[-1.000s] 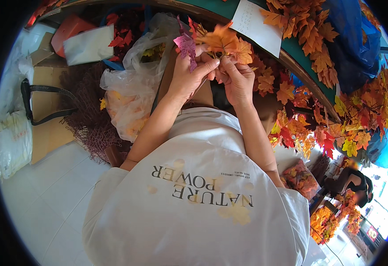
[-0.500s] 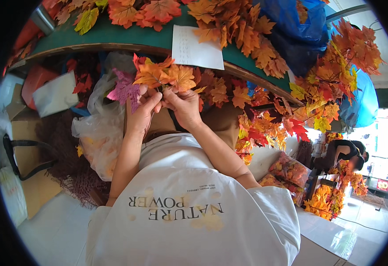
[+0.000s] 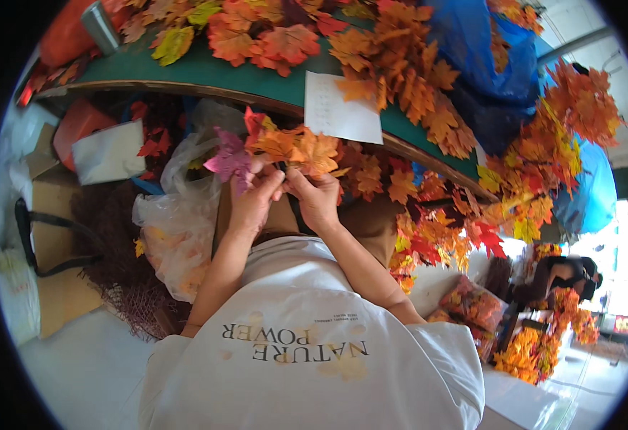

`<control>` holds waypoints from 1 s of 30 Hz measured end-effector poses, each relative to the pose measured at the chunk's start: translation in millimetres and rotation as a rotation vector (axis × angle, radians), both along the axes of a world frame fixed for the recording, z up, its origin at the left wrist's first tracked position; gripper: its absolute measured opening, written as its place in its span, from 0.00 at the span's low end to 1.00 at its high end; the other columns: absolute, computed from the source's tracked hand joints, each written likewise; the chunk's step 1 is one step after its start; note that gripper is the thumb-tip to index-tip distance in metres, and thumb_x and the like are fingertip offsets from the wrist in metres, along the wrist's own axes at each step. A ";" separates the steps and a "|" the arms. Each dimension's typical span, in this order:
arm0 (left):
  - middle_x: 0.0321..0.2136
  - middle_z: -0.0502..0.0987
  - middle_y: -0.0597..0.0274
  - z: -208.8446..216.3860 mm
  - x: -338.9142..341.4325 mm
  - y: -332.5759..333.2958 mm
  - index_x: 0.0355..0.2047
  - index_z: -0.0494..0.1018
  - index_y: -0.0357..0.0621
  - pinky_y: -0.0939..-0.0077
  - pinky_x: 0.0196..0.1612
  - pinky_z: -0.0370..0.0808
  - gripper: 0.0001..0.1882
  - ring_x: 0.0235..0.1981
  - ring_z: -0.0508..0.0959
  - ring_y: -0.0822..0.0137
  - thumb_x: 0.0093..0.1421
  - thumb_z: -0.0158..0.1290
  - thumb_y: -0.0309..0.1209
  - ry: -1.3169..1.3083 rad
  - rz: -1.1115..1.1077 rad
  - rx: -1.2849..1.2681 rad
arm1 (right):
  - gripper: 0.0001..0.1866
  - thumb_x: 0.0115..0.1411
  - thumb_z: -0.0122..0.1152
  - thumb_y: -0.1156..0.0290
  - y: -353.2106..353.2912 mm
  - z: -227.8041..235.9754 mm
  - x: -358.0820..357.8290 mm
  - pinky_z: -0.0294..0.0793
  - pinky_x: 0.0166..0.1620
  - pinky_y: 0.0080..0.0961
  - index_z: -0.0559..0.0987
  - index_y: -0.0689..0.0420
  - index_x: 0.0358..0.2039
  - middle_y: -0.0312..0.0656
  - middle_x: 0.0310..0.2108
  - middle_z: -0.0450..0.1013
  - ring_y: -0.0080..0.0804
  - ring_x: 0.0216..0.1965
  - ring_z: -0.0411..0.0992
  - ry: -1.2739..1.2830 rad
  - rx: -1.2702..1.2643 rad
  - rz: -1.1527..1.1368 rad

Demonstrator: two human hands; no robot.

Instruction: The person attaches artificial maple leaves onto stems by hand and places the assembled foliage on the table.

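Observation:
Just below the table edge, my left hand (image 3: 253,204) and my right hand (image 3: 317,203) meet with fingertips pinched together. Between them is a small spray of artificial maple leaves (image 3: 285,145), mostly orange with a red one behind. A purple maple leaf (image 3: 229,159) sticks out on the left, beside my left fingers. My left hand is closed on the spray's stems. The right thumb and fingers pinch at the same spot, close under the orange leaves. The stem ends are mostly hidden by my fingers.
Over the far side runs a green table (image 3: 210,75) with a wooden edge, bearing leaf bunches (image 3: 407,68), a paper sheet (image 3: 343,111) and a blue bag (image 3: 472,43). Left stand a clear plastic bag (image 3: 178,236) and a cardboard box (image 3: 63,287). Another person (image 3: 572,276) bends at right.
The whole view has shifted, so the table, hands and spray sit farther right and lower in the picture. Both hands keep pinching the spray, with only slight finger movement.

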State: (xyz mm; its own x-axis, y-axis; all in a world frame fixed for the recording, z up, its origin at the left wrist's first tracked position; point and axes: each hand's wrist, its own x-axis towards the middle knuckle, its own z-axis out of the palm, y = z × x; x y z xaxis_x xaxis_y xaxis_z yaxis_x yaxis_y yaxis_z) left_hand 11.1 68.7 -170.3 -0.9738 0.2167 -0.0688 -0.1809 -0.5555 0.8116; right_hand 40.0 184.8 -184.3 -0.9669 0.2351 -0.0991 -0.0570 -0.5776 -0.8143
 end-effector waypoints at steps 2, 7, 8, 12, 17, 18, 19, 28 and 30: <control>0.23 0.68 0.67 0.3 1.1 -2.3 0.43 0.69 0.38 0.86 0.21 0.62 0.14 0.18 0.66 0.78 0.55 0.52 0.18 0.003 -0.010 -0.009 | 0.01 0.57 0.56 0.79 -1.0 -3.2 0.2 0.76 0.32 0.19 0.76 0.60 0.30 0.37 0.28 0.73 0.25 0.26 0.73 0.026 0.034 0.010; 0.22 0.69 0.67 5.3 2.8 -3.0 0.41 0.71 0.36 0.87 0.21 0.62 0.11 0.18 0.66 0.79 0.56 0.50 0.18 0.056 0.009 -0.051 | 0.01 0.58 0.56 0.79 -2.7 -3.2 1.8 0.76 0.33 0.19 0.76 0.60 0.30 0.37 0.29 0.74 0.24 0.28 0.74 0.012 0.087 0.021; 0.22 0.69 0.67 5.2 1.9 -2.4 0.41 0.71 0.36 0.87 0.21 0.62 0.11 0.18 0.66 0.79 0.56 0.50 0.18 0.060 0.024 -0.054 | 0.01 0.58 0.56 0.79 -2.2 -3.2 2.5 0.76 0.33 0.19 0.76 0.60 0.30 0.37 0.29 0.74 0.24 0.28 0.74 0.017 0.085 0.035; 0.23 0.70 0.64 -6.1 -2.8 -5.6 0.43 0.66 0.34 0.85 0.20 0.65 0.14 0.18 0.68 0.78 0.56 0.51 0.18 0.073 0.047 -0.182 | 0.05 0.57 0.57 0.78 -0.7 6.9 -1.4 0.75 0.32 0.19 0.77 0.61 0.35 0.38 0.28 0.75 0.24 0.27 0.74 0.001 0.139 0.034; 0.24 0.70 0.62 0.0 -2.6 -8.6 0.42 0.63 0.33 0.83 0.20 0.66 0.15 0.18 0.70 0.76 0.55 0.52 0.18 -0.004 0.026 -0.112 | 0.02 0.57 0.58 0.76 -5.3 12.7 -3.9 0.75 0.29 0.19 0.77 0.60 0.30 0.38 0.26 0.74 0.24 0.24 0.73 -0.020 0.086 0.010; 0.24 0.70 0.62 1.7 -1.7 -7.9 0.42 0.63 0.33 0.84 0.20 0.66 0.15 0.18 0.70 0.76 0.55 0.52 0.17 -0.019 0.014 -0.083 | 0.02 0.57 0.58 0.76 -4.8 9.4 -3.7 0.75 0.29 0.19 0.77 0.60 0.30 0.38 0.26 0.74 0.24 0.24 0.73 -0.016 0.087 0.019; 0.23 0.70 0.63 7.9 -0.6 -8.2 0.38 0.64 0.36 0.84 0.20 0.66 0.12 0.18 0.70 0.77 0.55 0.52 0.17 -0.024 0.020 -0.081 | 0.02 0.57 0.59 0.76 -4.5 5.5 -3.9 0.74 0.28 0.19 0.77 0.60 0.29 0.38 0.25 0.74 0.24 0.24 0.73 -0.015 0.054 0.006; 0.21 0.68 0.68 1.7 2.2 -7.9 0.27 0.62 0.44 0.83 0.19 0.63 0.10 0.17 0.67 0.77 0.53 0.51 0.17 -0.022 -0.026 -0.017 | 0.03 0.59 0.57 0.75 -12.1 1.0 -0.3 0.70 0.25 0.19 0.76 0.61 0.30 0.37 0.23 0.73 0.25 0.22 0.71 -0.024 0.007 -0.021; 0.22 0.69 0.69 3.5 0.2 -3.3 0.33 0.69 0.40 0.83 0.19 0.63 0.07 0.17 0.66 0.78 0.54 0.50 0.19 -0.038 -0.009 0.002 | 0.04 0.60 0.55 0.75 -13.8 5.6 -2.8 0.70 0.25 0.18 0.75 0.61 0.30 0.36 0.22 0.72 0.24 0.21 0.70 -0.008 0.039 0.014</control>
State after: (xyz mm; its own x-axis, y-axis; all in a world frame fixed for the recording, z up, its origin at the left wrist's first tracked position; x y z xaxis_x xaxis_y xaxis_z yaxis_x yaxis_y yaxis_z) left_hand 11.3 65.4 -166.8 -0.9685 0.2256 -0.1051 -0.2165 -0.5554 0.8029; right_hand 37.2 171.0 -178.7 -0.9693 0.2256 -0.0981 -0.0424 -0.5458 -0.8368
